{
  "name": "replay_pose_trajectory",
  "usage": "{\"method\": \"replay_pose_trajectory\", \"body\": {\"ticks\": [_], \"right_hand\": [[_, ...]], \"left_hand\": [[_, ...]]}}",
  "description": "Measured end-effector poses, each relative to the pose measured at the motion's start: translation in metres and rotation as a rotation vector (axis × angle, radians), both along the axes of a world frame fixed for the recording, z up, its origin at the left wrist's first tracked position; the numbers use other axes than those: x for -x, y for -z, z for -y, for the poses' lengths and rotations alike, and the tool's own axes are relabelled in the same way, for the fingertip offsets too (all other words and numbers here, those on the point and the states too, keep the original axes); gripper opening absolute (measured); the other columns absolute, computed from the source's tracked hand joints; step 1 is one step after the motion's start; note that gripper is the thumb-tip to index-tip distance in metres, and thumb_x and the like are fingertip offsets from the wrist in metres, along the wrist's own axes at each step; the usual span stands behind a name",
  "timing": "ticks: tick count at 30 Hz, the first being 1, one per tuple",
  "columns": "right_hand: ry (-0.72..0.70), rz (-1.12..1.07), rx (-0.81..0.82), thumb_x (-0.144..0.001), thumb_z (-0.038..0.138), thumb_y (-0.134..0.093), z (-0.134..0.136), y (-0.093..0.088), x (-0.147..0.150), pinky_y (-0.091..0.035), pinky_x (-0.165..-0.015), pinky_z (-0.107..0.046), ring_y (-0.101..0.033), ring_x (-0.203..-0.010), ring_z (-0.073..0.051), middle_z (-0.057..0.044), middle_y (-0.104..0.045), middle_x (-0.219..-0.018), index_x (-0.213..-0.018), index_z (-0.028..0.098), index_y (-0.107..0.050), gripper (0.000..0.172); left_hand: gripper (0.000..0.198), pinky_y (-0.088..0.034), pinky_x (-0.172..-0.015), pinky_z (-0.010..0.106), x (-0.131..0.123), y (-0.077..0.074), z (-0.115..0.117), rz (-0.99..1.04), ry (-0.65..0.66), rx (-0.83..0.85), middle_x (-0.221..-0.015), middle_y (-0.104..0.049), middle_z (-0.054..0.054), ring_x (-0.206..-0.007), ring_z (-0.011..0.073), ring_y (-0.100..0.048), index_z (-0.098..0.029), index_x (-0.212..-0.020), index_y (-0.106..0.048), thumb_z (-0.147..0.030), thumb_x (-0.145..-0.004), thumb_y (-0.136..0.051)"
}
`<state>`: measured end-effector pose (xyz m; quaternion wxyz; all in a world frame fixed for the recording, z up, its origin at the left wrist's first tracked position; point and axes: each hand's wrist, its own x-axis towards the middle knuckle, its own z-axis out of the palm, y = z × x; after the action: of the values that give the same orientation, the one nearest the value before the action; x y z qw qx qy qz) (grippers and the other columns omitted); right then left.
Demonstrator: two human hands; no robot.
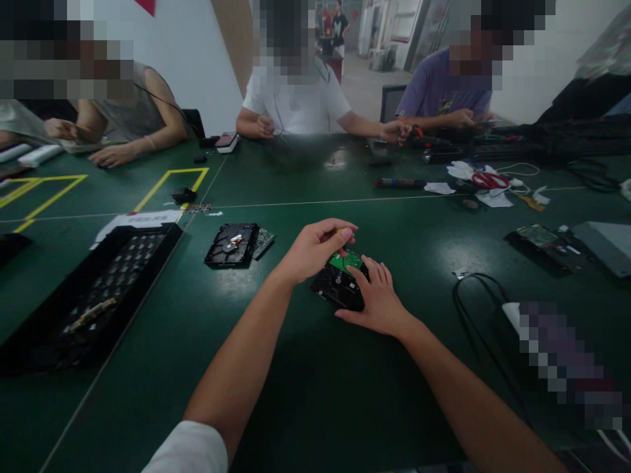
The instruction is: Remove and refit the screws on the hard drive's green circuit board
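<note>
A black hard drive [336,289] with a green circuit board [344,262] on its upper face lies on the table in front of me. My right hand [377,299] spans the drive's right end, with the thumb along its near side and the fingers on top and at the far side. Just above the drive's far left part, my left hand [320,246] is closed in a pinch. A bit of yellow shows at its fingers, but what they hold is mostly hidden. Left of my hands lies another hard drive [231,245], with a loose circuit board [264,243] beside it.
A long black tray [93,295] with small metal parts stands at the left on the green table [305,394]. An opened device [539,246] and a cable [456,295] lie to the right. Several people sit across the table; a screwdriver-like tool [399,183] lies before them.
</note>
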<state>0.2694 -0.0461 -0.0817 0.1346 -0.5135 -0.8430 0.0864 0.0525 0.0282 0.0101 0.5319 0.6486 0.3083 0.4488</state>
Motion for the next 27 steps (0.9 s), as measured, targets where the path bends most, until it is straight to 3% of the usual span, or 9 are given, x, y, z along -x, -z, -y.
{"method": "replay_pose_trajectory", "body": {"ticks": [5, 12, 20, 27], "right_hand": [[-0.004, -0.006, 0.000, -0.081, 0.091, -0.060, 0.000, 0.001, 0.000, -0.015, -0.130, -0.070, -0.020, -0.162, -0.048, -0.024, -0.026, -0.172, -0.162, 0.021, -0.042, 0.109], [0.003, 0.001, 0.002, -0.081, 0.091, -0.059, 0.000, 0.001, 0.001, -0.015, -0.130, -0.069, -0.020, -0.162, -0.047, -0.025, -0.025, -0.172, -0.163, 0.020, -0.041, 0.110], [-0.002, -0.009, -0.003, -0.081, 0.092, -0.059, 0.000, 0.002, 0.000, -0.014, -0.130, -0.070, -0.019, -0.163, -0.048, -0.023, -0.026, -0.173, -0.163, 0.020, -0.042, 0.110], [-0.001, -0.008, 0.004, -0.080, 0.092, -0.059, 0.000, 0.001, 0.000, -0.014, -0.131, -0.070, -0.020, -0.163, -0.047, -0.023, -0.026, -0.173, -0.162, 0.020, -0.043, 0.110]], "left_hand": [[0.026, -0.065, -0.087, 0.033, -0.002, 0.000, 0.000, 0.109, 0.030, 0.096, -0.111, -0.074, 0.008, -0.103, 0.0190, -0.071, -0.020, -0.119, -0.076, -0.035, -0.103, -0.064], [0.024, -0.063, -0.070, 0.027, -0.006, -0.002, 0.004, 0.072, -0.118, 0.073, -0.104, -0.074, 0.009, -0.081, 0.0135, -0.071, -0.015, -0.100, -0.066, -0.032, -0.092, -0.080], [0.026, -0.062, -0.067, 0.023, -0.011, 0.001, 0.003, 0.064, -0.060, 0.003, -0.092, -0.063, 0.000, -0.074, 0.0107, -0.064, -0.020, -0.108, -0.067, -0.038, -0.094, -0.079], [0.029, -0.062, -0.066, 0.025, -0.007, -0.001, 0.003, 0.048, -0.043, 0.046, -0.097, -0.067, 0.004, -0.075, 0.0122, -0.066, -0.018, -0.102, -0.071, -0.047, -0.098, -0.073]]}}
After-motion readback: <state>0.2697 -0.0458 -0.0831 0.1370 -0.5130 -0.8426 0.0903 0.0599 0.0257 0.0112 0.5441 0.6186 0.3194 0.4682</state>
